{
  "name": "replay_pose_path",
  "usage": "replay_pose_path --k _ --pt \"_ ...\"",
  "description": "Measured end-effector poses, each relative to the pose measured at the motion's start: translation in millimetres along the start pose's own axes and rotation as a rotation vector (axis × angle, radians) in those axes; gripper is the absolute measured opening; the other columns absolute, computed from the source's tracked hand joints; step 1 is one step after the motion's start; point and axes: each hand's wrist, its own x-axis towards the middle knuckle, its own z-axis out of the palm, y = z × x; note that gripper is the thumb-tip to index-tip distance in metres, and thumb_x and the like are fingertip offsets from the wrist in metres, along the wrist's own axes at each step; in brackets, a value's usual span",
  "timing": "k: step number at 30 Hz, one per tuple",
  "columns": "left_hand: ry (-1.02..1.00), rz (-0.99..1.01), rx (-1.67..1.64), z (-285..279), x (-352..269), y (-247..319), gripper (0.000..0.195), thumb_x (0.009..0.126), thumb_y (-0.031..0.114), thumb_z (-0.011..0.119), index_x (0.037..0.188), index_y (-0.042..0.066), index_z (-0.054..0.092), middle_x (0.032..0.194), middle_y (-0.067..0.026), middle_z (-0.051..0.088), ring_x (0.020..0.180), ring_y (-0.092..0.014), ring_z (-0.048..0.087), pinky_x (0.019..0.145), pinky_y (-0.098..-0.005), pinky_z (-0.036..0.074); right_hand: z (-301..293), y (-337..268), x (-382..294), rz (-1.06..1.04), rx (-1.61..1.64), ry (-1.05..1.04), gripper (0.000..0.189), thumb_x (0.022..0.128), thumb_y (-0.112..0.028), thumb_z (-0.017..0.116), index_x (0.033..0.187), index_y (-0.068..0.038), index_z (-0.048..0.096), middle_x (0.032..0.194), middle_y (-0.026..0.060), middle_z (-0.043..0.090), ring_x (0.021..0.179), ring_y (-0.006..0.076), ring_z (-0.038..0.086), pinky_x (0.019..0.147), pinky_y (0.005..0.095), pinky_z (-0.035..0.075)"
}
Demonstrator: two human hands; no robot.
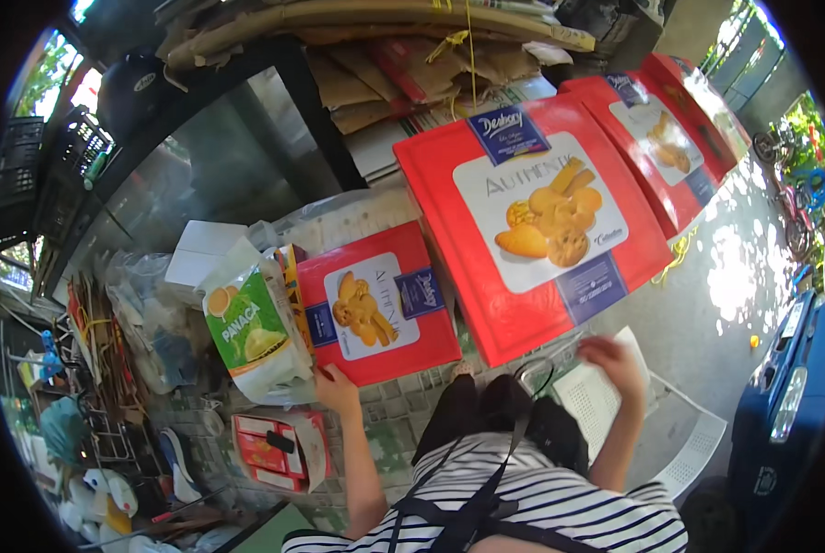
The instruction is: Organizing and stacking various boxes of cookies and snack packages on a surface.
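Note:
My left hand (337, 391) has its fingers curled at the near left corner of a smaller red biscuit box (444, 343), which bears a cookie picture and blue labels. Tight against that box's left side stand a narrow yellow-and-black pack (291, 266) and a green-and-white Panaca snack bag (250, 319). My right hand (612, 363), blurred by motion, hovers apart from the near edge of a large red Desbory biscuit box (434, 173). Nothing shows in its fingers. Beneath it lies a white perforated sheet (585, 397).
More red boxes (650, 200) stand in a row at right. Flattened cardboard (364, 79) is stacked behind, beside a dark glass-fronted cabinet (212, 152). On the tiled floor, an opened red carton (281, 449) holds a dark object. A blue case-like object (775, 387) stands at far right.

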Motion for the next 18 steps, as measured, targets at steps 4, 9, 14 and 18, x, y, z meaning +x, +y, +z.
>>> replay_pose_path --k 4,9,14,18 --pt "-0.042 0.001 0.024 -7 2 18 0.038 0.085 0.023 0.044 0.107 -0.007 0.052 0.093 -0.0287 0.056 0.083 -0.043 0.054 0.071 -0.0439 0.043 -23 -59 -6 -0.165 0.081 0.491 0.049 0.076 -0.019 0.068 0.116 -0.006 0.042 0.097 0.0115 0.054 0.091 0.0205 0.055 0.075 0.0324 0.048" --pt "0.027 -0.007 0.054 -6 5 14 0.038 0.085 0.024 0.043 0.107 -0.006 0.053 0.093 -0.0274 0.057 0.082 -0.041 0.055 0.069 -0.0437 0.043 10 -120 24 -0.002 0.514 0.473 0.065 0.084 -0.048 0.048 0.132 -0.019 0.015 0.124 0.0172 0.037 0.108 0.0352 0.047 0.072 0.0524 0.049" --pt "-0.003 -0.012 -0.015 -3 6 -1 0.036 0.084 0.023 0.044 0.106 -0.004 0.054 0.092 -0.0256 0.058 0.08 -0.04 0.056 0.068 -0.0439 0.044 21 -122 28 0.087 0.609 0.396 0.08 0.071 -0.064 0.051 0.128 -0.014 0.025 0.116 0.0191 0.046 0.098 0.0392 0.054 0.07 0.0603 0.047" --pt "0.023 -0.063 -0.007 -5 3 11 0.035 0.084 0.023 0.045 0.107 -0.003 0.054 0.091 -0.0244 0.059 0.08 -0.04 0.056 0.068 -0.0438 0.044 19 -117 26 0.029 0.713 0.282 0.076 0.072 -0.061 0.052 0.125 -0.011 0.033 0.109 0.0217 0.051 0.095 0.039 0.056 0.072 0.0608 0.046"
